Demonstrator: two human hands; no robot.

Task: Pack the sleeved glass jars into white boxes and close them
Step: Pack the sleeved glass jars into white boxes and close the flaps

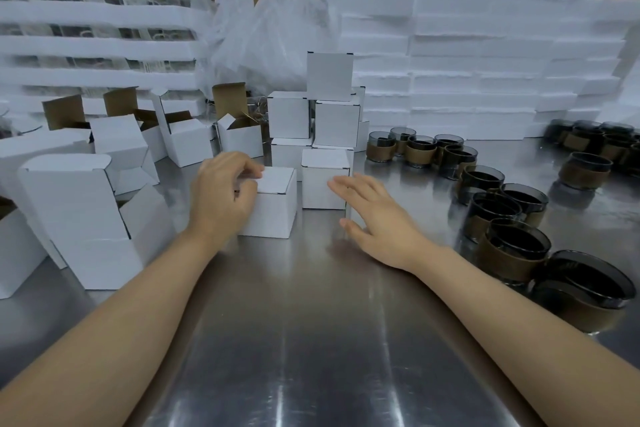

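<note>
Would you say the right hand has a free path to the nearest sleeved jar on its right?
Probably yes: the right hand hovers open, holding nothing, and only bare steel table seems to lie between it and the nearest sleeved jar.

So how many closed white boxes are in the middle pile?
6: one box under the left hand, one right of it, one behind, two above, one on top. More may hide behind.

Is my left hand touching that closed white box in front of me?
Touching. The head view shows the left hand on the closed white box, fingers curled over its top left edge with no gap.
</note>
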